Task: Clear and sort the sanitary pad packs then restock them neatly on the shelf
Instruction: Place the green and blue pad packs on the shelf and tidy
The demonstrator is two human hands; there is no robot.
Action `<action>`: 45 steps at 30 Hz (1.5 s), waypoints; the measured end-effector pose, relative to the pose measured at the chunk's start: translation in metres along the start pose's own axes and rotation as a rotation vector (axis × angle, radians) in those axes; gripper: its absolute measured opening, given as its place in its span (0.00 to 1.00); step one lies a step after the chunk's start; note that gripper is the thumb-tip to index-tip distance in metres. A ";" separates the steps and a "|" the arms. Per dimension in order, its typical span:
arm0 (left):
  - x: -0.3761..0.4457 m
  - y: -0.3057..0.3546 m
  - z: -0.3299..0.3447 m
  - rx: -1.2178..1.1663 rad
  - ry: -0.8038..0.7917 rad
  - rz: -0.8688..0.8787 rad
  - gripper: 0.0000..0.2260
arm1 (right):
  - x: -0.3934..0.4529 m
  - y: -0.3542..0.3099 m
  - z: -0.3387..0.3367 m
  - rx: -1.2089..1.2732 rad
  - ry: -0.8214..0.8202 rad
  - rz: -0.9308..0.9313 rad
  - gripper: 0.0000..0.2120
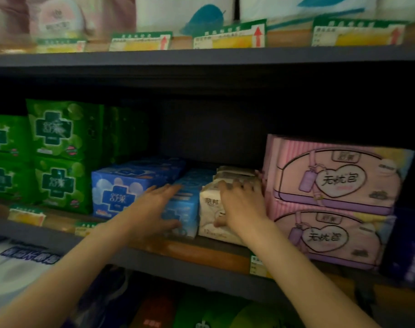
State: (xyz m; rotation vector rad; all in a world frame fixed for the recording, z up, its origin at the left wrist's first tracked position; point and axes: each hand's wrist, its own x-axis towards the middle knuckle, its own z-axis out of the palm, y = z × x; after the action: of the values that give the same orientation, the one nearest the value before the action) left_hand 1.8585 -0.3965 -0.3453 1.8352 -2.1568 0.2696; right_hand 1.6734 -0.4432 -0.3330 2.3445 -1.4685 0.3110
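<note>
On the middle shelf [201,254], my left hand [154,209] grips a light-blue pad pack [187,209], fingers over its top and thumb on its front. My right hand [242,204] grips the cream pad pack [211,209] right beside it, fingers curled over the top, thumb low on the front. More cream packs [234,174] lie behind it. A darker blue pack [116,195] stands to the left, then stacked green packs [59,157]. Two pink packs [332,200] are stacked at the right, touching my right hand.
The shelf above [201,55] carries green-and-yellow price tags and white and pink packages. The back of the middle shelf behind the blue and cream packs is dark and open. Below, white, blue and green packages fill the lower shelf. A dark blue pack [410,256] sits at far right.
</note>
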 end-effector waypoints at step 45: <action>0.083 0.152 0.020 -0.670 0.240 0.248 0.40 | -0.105 0.184 -0.039 0.192 0.354 0.287 0.50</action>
State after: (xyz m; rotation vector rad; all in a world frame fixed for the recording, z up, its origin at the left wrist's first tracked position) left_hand 1.6948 -0.4545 -0.3283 1.1093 -1.9725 -0.1638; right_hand 1.4621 -0.4145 -0.3028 2.0674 -1.6475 0.9278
